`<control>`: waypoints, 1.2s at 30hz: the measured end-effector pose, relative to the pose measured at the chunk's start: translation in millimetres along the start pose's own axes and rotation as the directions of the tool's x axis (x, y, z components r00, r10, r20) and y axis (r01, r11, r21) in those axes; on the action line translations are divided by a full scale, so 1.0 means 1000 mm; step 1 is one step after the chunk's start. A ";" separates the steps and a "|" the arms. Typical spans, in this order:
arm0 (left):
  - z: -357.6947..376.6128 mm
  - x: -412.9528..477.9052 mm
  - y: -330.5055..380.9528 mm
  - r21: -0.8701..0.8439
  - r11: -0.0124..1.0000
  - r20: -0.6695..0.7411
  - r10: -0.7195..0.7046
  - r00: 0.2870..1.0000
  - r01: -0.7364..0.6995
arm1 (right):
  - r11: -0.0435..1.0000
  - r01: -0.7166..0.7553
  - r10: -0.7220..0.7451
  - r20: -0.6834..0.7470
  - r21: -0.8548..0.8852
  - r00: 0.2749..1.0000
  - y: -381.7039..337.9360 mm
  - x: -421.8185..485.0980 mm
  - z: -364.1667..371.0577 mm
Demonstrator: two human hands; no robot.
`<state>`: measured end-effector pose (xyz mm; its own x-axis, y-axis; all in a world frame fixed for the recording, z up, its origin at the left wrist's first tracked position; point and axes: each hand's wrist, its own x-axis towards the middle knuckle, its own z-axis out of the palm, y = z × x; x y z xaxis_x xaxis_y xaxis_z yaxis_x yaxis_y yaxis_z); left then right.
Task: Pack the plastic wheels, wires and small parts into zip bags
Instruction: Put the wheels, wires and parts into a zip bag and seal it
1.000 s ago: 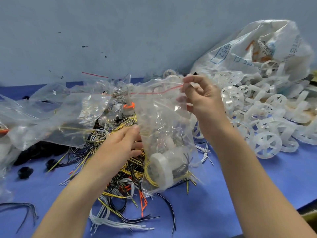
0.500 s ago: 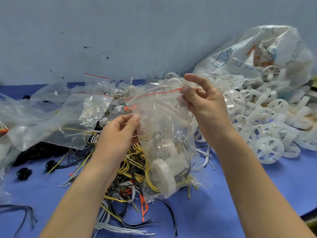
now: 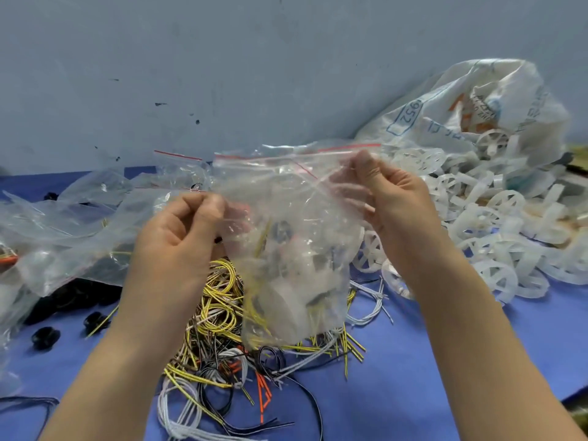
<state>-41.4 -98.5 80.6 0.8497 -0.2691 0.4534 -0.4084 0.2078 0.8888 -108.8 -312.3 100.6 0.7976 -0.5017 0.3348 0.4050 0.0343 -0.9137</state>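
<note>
I hold a clear zip bag [image 3: 286, 198] with a red seal strip up in front of me. My left hand [image 3: 181, 230] pinches its left edge and my right hand [image 3: 385, 195] pinches its right edge near the top. Inside the bag, low down, lie a white plastic wheel [image 3: 286, 303] and some yellow wire. Below the bag a tangle of yellow, black, white and orange wires [image 3: 222, 338] lies on the blue table. A heap of white plastic wheels [image 3: 496, 230] spreads to the right.
A large white printed sack [image 3: 461, 113] slumps against the grey wall at the back right. Several empty clear zip bags [image 3: 79, 224] lie crumpled at the left. Small black parts [image 3: 46, 337] sit near the left edge of the blue table [image 3: 397, 393].
My left hand rose from the wire pile and took the bag's left edge. Both hands lifted the bag higher and spread its top apart.
</note>
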 end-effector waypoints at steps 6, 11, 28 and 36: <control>-0.016 0.003 0.009 -0.038 0.999 0.005 0.020 1.000 -0.020 | 0.998 0.052 -0.057 0.121 0.044 0.991 -0.022 -0.010 0.007; -0.036 0.007 0.017 -0.056 0.998 0.095 -0.008 0.995 0.014 | 0.996 0.033 -0.046 0.144 0.088 0.988 -0.031 -0.010 0.004; -0.003 -0.008 0.010 0.303 0.944 0.028 0.126 0.992 -0.129 | 0.991 -0.131 0.130 0.032 0.041 0.991 0.016 -0.023 0.010; 0.007 -0.009 0.010 0.546 0.804 0.353 0.033 0.935 -0.235 | 0.998 -0.069 0.069 0.066 -0.013 0.995 0.018 -0.024 0.010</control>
<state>-55.8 -100.7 85.7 0.6633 -0.5768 0.4768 -0.7099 -0.2834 0.6448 -116.4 -291.3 78.0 0.8517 -0.4397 0.2852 0.3435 0.0575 -0.9374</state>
